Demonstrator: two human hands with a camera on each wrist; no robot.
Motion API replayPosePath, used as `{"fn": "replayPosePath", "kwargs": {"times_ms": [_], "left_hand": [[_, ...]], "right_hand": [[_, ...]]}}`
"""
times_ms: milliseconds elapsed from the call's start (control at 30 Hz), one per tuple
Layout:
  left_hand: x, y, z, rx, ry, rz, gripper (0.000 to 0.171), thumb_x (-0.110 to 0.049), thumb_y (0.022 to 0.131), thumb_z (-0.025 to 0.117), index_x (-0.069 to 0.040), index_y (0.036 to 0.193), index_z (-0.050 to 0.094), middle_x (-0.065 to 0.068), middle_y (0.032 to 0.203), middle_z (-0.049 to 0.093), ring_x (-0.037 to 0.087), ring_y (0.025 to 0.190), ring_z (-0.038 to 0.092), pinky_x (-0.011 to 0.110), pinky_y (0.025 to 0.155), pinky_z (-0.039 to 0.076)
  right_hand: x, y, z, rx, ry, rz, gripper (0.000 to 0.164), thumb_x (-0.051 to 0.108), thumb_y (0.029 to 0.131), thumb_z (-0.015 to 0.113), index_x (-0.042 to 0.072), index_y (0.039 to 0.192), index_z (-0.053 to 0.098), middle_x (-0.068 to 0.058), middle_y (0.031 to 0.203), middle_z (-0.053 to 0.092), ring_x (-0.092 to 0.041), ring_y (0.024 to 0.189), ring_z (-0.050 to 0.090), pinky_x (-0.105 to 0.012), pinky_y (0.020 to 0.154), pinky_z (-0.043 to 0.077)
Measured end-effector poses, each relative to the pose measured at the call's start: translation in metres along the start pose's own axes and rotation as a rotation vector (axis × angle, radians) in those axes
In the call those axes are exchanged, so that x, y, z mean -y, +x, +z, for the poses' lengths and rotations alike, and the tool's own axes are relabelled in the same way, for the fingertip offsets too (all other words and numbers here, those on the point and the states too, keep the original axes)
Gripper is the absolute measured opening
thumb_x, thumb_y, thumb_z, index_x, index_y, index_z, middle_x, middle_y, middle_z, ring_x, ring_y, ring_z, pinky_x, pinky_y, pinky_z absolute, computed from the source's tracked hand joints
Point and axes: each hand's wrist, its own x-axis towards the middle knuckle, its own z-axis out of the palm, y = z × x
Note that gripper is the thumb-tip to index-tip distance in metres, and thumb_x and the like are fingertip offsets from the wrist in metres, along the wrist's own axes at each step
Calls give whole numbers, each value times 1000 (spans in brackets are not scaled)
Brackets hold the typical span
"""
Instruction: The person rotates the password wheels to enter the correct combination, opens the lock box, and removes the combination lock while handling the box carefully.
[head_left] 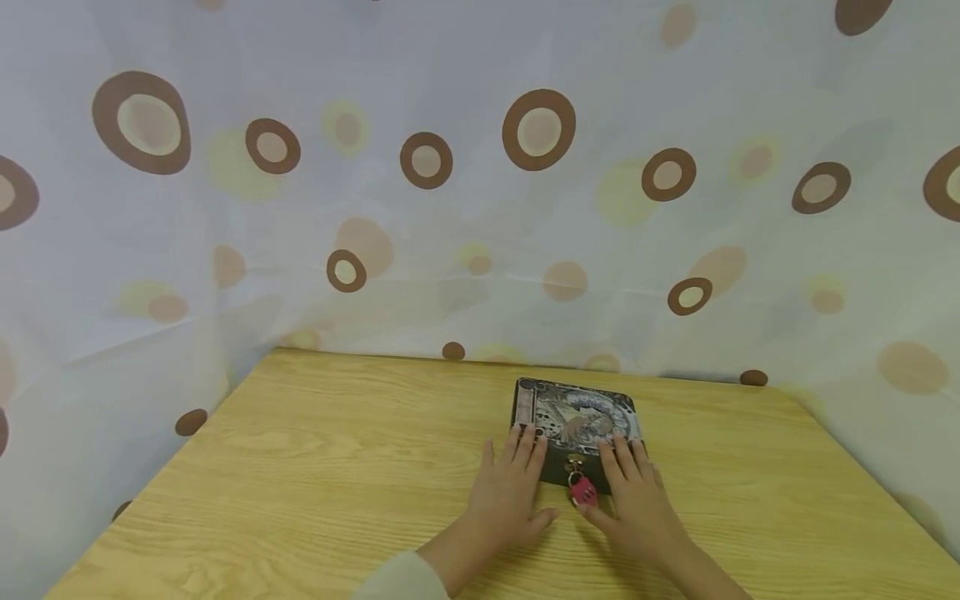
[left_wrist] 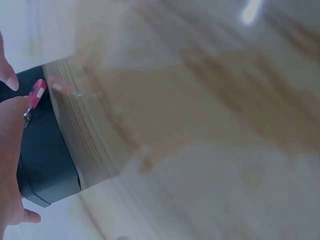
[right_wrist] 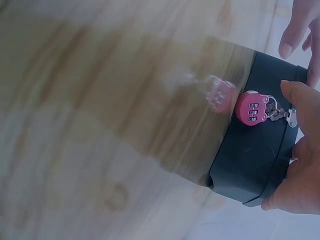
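A dark box with a patterned, illustrated lid sits on the wooden table. From the metal clasp on its front hangs a pink-red combination padlock with several number dials. My left hand lies with its fingers extended over the front left corner of the lid, thumb pointing toward the padlock. On the opposite side my right hand rests straight fingers on the front right part of the lid. Its thumb tip comes right beside the padlock. Both palms are turned down, and neither hand grips anything.
The light wood-grain table has a glossy surface that reflects the padlock in the right wrist view. Behind it hangs a pale sheet with brown and yellow circles, which also runs along both sides.
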Motion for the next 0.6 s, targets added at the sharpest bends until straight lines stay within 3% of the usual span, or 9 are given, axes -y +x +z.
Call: {"fn": "replayPosePath", "kwargs": {"times_ms": [267,600], "left_hand": [[7,-5,3,-14,-23,-2,85,-67,85,42,-14,148,21,7,154,21,25,142,20,51,107,31],[13,-11,6,-14,-40,-8,86,-67,85,41,-13,148,19,9,155,19,27,143,17,54,108,29]], "right_hand": [[12,3,-3,43,-32,13,87,41,78,69,-5,140,31,-31,145,26,-54,132,19,-71,95,28],[19,5,0,26,-34,-20,84,37,78,69,-6,140,31,-31,145,27,-53,132,20,-69,95,29]]}}
